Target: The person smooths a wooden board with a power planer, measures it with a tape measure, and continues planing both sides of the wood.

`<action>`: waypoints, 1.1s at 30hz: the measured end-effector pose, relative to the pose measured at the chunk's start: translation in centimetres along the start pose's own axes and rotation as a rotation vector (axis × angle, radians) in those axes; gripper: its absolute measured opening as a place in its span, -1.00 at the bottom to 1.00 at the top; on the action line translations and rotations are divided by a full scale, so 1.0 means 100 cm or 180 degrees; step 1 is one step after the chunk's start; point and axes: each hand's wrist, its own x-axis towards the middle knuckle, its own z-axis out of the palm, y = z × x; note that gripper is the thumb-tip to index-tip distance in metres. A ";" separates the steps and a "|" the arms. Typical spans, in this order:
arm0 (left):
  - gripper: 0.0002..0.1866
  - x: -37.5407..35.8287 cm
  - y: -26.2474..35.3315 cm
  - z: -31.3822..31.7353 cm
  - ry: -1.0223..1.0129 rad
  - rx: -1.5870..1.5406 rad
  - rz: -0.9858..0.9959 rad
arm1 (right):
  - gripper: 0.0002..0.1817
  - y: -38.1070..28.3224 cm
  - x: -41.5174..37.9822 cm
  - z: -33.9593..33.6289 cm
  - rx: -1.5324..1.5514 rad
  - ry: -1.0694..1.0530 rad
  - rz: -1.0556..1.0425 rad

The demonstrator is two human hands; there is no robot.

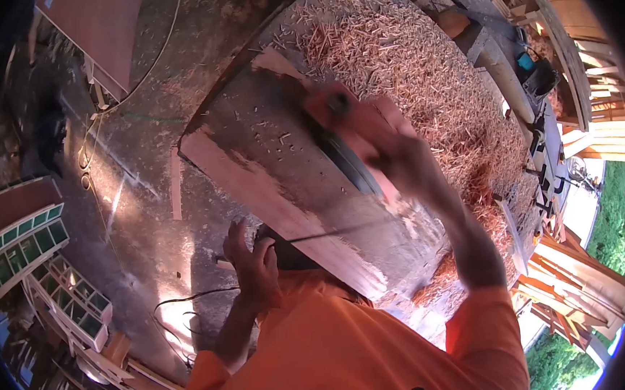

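Blurred by motion, my right hand (pixel 404 161) grips a reddish planer (pixel 339 110) with a dark knob and a long dark base. The tool lies on a broad wooden board (pixel 250 130). Pale, freshly cut strips show along the board's near edge, and its middle is brown and rougher. My left hand (pixel 253 261) is at the near edge, close to my body, with fingers bent around a thin dark cord (pixel 322 233). That cord stretches over the board toward the planer. How firmly the left fingers close is partly hidden.
A deep heap of wood shavings (pixel 389 52) covers the far right side of the board. Beams (pixel 495 66) and clamps (pixel 541 179) lie beyond it. Window-like frames with panes (pixel 23 248) stand at left. A loose cable (pixel 164 307) runs along the floor.
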 end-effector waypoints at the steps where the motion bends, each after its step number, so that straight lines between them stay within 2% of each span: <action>1: -0.80 0.000 0.006 0.001 -0.0151 -0.0104 0.0176 | -0.44 0.015 -0.034 -0.003 -0.0133 -0.0233 0.0313; 2: -0.77 -0.001 0.012 0.003 -0.0304 -0.0203 0.0343 | -0.38 0.029 -0.068 -0.006 -0.0284 -0.0478 0.0611; 3: -0.75 -0.001 0.019 0.004 -0.0459 -0.0297 0.0512 | -0.45 0.049 -0.104 -0.003 -0.0353 -0.0222 0.0427; 4: -0.70 0.001 0.027 0.004 -0.0514 -0.0375 0.0425 | -0.51 0.068 -0.140 0.001 -0.0435 0.0037 0.0247; 6: -0.61 0.007 0.039 0.004 -0.0652 -0.0528 0.0267 | -0.60 0.101 -0.201 0.004 -0.0501 0.0046 0.0085; 7: -0.52 0.013 0.023 0.016 -0.0142 -0.0395 0.0048 | -0.54 0.103 -0.215 0.003 -0.0811 -0.0029 0.0014; 10: -0.30 0.087 -0.038 0.021 0.1350 -0.0316 -0.0899 | -0.58 0.119 -0.232 0.007 -0.0200 0.0206 0.0224; 11: -0.30 0.118 -0.058 0.018 0.1378 -0.0593 -0.1421 | -0.58 0.113 -0.226 0.005 -0.0145 0.0152 0.0206; 12: -0.30 0.144 -0.071 0.017 0.1426 -0.0877 -0.1930 | -0.58 0.104 -0.207 0.002 -0.0099 0.0118 0.0166; 14: -0.32 0.182 -0.062 0.022 0.1440 -0.0766 -0.1950 | -0.56 0.094 -0.166 0.002 -0.0231 0.0061 -0.0107; 15: -0.33 0.190 -0.060 0.022 0.1435 -0.0699 -0.1966 | -0.65 0.085 -0.144 0.000 -0.0196 -0.0084 0.0011; 17: -0.33 0.187 -0.071 0.028 0.1569 -0.0784 -0.1804 | -0.71 0.047 -0.086 -0.010 -0.0706 -0.0306 -0.0410; 18: -0.34 0.187 -0.065 0.025 0.1588 -0.0795 -0.1834 | -0.70 0.034 -0.064 -0.009 -0.0476 -0.0260 -0.0083; 19: -0.34 0.185 -0.062 0.024 0.1604 -0.0805 -0.1874 | -0.67 0.019 -0.038 -0.007 -0.0194 -0.0151 -0.0144; 20: -0.35 0.183 -0.065 0.027 0.1661 -0.0739 -0.1790 | -0.64 0.006 -0.012 -0.006 -0.0244 -0.0110 -0.0461; 21: -0.36 0.183 -0.070 0.033 0.1733 -0.0671 -0.1699 | -0.58 -0.003 0.015 -0.004 -0.0548 -0.0255 -0.0472; 22: -0.36 0.183 -0.074 0.035 0.1794 -0.0600 -0.1601 | -0.52 -0.012 0.042 0.005 -0.0509 0.0063 -0.1026; 25: -0.39 0.184 -0.072 0.033 0.1877 -0.0581 -0.1399 | -0.59 -0.034 0.117 0.027 -0.0575 0.0492 -0.1322; 27: -0.41 0.184 -0.077 0.037 0.1911 -0.0526 -0.1343 | -0.69 -0.070 0.162 0.029 -0.0437 0.0834 -0.1776; 29: -0.41 0.185 -0.083 0.038 0.1876 -0.0558 -0.1348 | -0.75 -0.085 0.199 0.037 -0.0284 0.0682 -0.1450; 31: -0.42 0.186 -0.085 0.036 0.1733 -0.0661 -0.1414 | -0.75 -0.089 0.195 0.035 -0.0031 0.0277 -0.0714; 33: -0.38 0.187 -0.085 0.039 0.1818 -0.0789 -0.1536 | -0.74 -0.095 0.183 0.025 0.0289 0.0120 -0.0447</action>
